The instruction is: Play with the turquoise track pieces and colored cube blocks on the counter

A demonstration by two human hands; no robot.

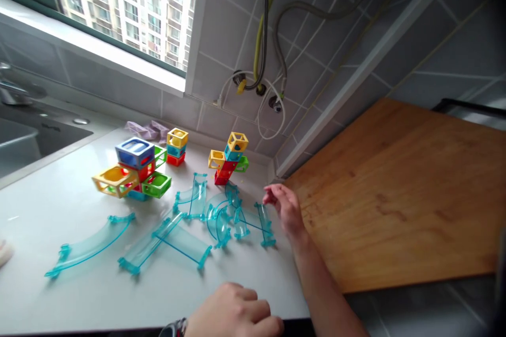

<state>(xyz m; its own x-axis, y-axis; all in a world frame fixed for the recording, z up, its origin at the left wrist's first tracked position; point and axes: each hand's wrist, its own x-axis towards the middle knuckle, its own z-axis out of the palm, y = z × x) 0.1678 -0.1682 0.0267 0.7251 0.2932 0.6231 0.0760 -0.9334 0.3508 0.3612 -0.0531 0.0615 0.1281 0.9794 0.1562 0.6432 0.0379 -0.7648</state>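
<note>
My right hand [285, 208] is raised over the counter's right side, fingers curled towards the thumb, nothing visible in them. Nearest to it lies a clear teal track piece [264, 225]. My left hand [237, 310], with a watch at the wrist, is at the counter's front edge; its fingers are curled under and the palm is hidden. Several more teal tracks lie in the middle, among them a curved one [93, 245] and a straight one [148, 250]. Behind them stand a wide stack of coloured frame blocks [138, 168], a small stack [176, 146] and a branching stack [228, 160].
A wooden board [403, 200] leans along the right wall. At the left is a sink [43, 131] with a tap [13, 92]. A lilac cloth [148, 130] lies by the tiled wall, below hoses [276, 31]. A blurred pinkish shape [5, 253] shows at the left edge.
</note>
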